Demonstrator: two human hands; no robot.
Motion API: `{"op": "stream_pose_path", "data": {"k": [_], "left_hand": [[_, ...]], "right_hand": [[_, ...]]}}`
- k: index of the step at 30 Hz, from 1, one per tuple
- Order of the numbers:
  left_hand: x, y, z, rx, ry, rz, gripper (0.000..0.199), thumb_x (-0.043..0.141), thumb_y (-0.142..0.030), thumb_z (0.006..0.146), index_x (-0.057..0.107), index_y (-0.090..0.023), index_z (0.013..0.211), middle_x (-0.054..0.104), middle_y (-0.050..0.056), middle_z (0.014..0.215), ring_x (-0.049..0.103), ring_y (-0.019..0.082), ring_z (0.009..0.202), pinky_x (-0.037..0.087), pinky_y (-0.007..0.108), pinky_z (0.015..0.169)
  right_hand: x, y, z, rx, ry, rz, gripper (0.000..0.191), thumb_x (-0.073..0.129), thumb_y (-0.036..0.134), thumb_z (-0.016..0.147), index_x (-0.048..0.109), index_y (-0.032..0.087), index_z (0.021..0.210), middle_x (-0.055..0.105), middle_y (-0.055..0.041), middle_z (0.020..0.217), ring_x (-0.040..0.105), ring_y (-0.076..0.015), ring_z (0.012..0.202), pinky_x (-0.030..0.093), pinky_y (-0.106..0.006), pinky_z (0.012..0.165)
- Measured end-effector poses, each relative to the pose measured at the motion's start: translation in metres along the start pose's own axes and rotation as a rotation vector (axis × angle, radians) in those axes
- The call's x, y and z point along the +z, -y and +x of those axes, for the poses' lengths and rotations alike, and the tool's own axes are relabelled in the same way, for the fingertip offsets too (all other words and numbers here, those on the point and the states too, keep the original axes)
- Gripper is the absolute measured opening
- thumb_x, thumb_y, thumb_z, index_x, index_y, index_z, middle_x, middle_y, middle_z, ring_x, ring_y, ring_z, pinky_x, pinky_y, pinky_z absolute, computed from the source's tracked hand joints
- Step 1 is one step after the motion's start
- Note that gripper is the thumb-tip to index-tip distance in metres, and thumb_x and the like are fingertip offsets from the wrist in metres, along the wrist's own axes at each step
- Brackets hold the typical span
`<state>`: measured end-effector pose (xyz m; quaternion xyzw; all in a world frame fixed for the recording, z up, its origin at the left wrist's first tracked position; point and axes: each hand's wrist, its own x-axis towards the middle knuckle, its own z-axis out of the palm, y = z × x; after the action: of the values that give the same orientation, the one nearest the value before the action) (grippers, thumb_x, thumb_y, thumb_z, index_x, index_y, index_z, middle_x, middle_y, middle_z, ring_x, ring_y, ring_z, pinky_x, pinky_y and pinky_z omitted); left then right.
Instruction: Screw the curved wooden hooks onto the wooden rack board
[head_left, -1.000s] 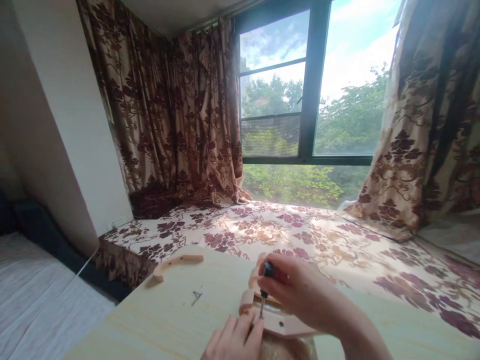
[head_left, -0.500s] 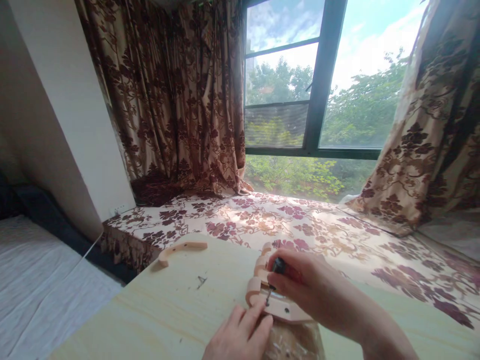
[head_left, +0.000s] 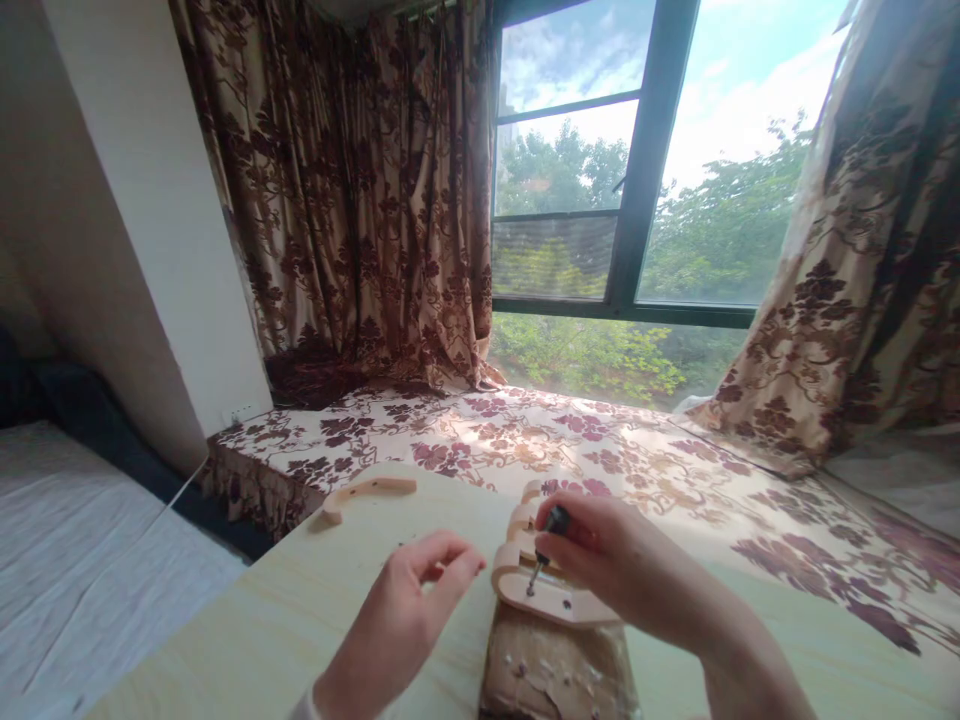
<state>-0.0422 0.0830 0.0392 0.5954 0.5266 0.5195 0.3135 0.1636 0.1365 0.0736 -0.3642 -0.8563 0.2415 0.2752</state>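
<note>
My right hand is closed around the black handle of a screwdriver. The screwdriver's thin shaft slants down, its tip on a screw in a curved wooden piece. That piece has a rounded left end and a second dark hole or screw to the right. It lies beside similar curved pieces and over a brown, plastic-wrapped block. Left of it, my left hand hovers apart from the wood, thumb and fingertips brought together in a pinch. Whether anything small is between them does not show.
The pale wooden board carries everything. Another curved wooden piece lies at its far left. Small bits are scattered on the wrapped block. Beyond are a flower-patterned cloth, curtains and a window; a bed is at left.
My left hand has lifted off the curved wooden piece and moved left, uncovering the wrapped block. My right hand keeps hold of the screwdriver at the same screw.
</note>
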Motion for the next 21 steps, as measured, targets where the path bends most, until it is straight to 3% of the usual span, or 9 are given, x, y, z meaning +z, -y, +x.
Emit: {"op": "stream_pose_path", "data": {"k": [4, 6, 9, 12, 14, 15, 17, 19, 21], "left_hand": [[0.008, 0.018, 0.06, -0.033, -0.123, -0.102, 0.03, 0.046, -0.041, 0.092, 0.06, -0.015, 0.097, 0.062, 0.004, 0.094, 0.06, 0.016, 0.082, 0.05, 0.032, 0.075], [0.015, 0.025, 0.089, -0.039, -0.084, -0.095, 0.032, 0.054, -0.039, 0.09, 0.055, -0.016, 0.112, 0.058, 0.006, 0.109, 0.06, 0.018, 0.091, 0.051, 0.038, 0.078], [0.017, 0.022, 0.112, -0.011, 0.052, -0.026, 0.032, 0.055, -0.038, 0.089, 0.054, -0.017, 0.113, 0.058, 0.006, 0.112, 0.06, 0.019, 0.093, 0.051, 0.039, 0.078], [0.006, 0.004, 0.104, 0.059, 0.251, 0.071, 0.023, 0.057, -0.036, 0.088, 0.062, -0.014, 0.093, 0.063, 0.002, 0.089, 0.061, 0.014, 0.077, 0.051, 0.033, 0.072], [-0.008, -0.012, 0.086, 0.113, 0.423, 0.13, 0.028, 0.05, -0.033, 0.087, 0.068, -0.014, 0.078, 0.062, -0.005, 0.07, 0.061, 0.011, 0.071, 0.047, 0.025, 0.07], [-0.016, -0.019, 0.075, 0.138, 0.504, 0.156, 0.031, 0.044, -0.033, 0.087, 0.069, -0.016, 0.08, 0.063, -0.006, 0.071, 0.062, 0.011, 0.074, 0.046, 0.024, 0.072], [-0.033, -0.026, 0.052, 0.202, 0.664, 0.225, 0.017, 0.06, -0.031, 0.077, 0.072, -0.024, 0.088, 0.07, -0.004, 0.09, 0.065, 0.016, 0.085, 0.048, 0.025, 0.078], [-0.044, -0.024, 0.033, 0.38, 0.579, 0.488, 0.032, 0.063, -0.03, 0.077, 0.065, -0.034, 0.109, 0.065, -0.003, 0.115, 0.062, 0.018, 0.104, 0.046, 0.026, 0.089], [-0.043, -0.013, 0.02, 0.53, 0.494, 0.625, 0.041, 0.064, -0.035, 0.078, 0.058, -0.039, 0.119, 0.062, -0.003, 0.121, 0.058, 0.019, 0.11, 0.044, 0.028, 0.093]], "right_hand": [[0.0, 0.001, 0.0, 0.001, -0.015, -0.017, 0.014, 0.048, 0.025, 0.087, 0.053, 0.019, 0.075, 0.053, 0.0023, 0.065, 0.045, -0.0092, 0.058, 0.034, -0.023, 0.054], [0.0, 0.001, -0.001, -0.004, -0.02, -0.017, 0.014, 0.048, 0.026, 0.087, 0.054, 0.019, 0.076, 0.054, 0.0021, 0.065, 0.045, -0.0096, 0.059, 0.034, -0.023, 0.054], [-0.001, 0.0, 0.0, -0.015, -0.03, -0.006, 0.013, 0.049, 0.025, 0.086, 0.056, 0.019, 0.077, 0.056, 0.0014, 0.069, 0.047, -0.0102, 0.062, 0.036, -0.023, 0.057], [-0.001, -0.002, 0.001, -0.003, -0.031, 0.021, 0.012, 0.05, 0.023, 0.085, 0.056, 0.019, 0.077, 0.055, 0.0019, 0.067, 0.047, -0.0095, 0.061, 0.036, -0.022, 0.055], [0.0, -0.004, 0.002, 0.014, -0.037, 0.055, 0.01, 0.05, 0.022, 0.084, 0.056, 0.018, 0.078, 0.054, 0.0025, 0.066, 0.046, -0.0088, 0.06, 0.035, -0.021, 0.053], [0.0, -0.004, 0.002, 0.022, -0.037, 0.074, 0.009, 0.05, 0.022, 0.084, 0.057, 0.018, 0.079, 0.054, 0.0026, 0.066, 0.046, -0.0086, 0.06, 0.035, -0.021, 0.052], [-0.001, -0.003, 0.002, 0.033, -0.032, 0.105, 0.009, 0.05, 0.021, 0.084, 0.057, 0.018, 0.079, 0.054, 0.003, 0.066, 0.046, -0.0079, 0.059, 0.034, -0.02, 0.052], [-0.002, -0.001, 0.002, 0.041, -0.027, 0.11, 0.009, 0.049, 0.02, 0.085, 0.056, 0.018, 0.079, 0.053, 0.0038, 0.065, 0.045, -0.0072, 0.057, 0.033, -0.02, 0.05], [-0.003, 0.001, 0.001, 0.05, -0.032, 0.089, 0.008, 0.05, 0.02, 0.084, 0.056, 0.018, 0.079, 0.05, 0.0048, 0.063, 0.043, -0.0068, 0.055, 0.032, -0.02, 0.049]]}}
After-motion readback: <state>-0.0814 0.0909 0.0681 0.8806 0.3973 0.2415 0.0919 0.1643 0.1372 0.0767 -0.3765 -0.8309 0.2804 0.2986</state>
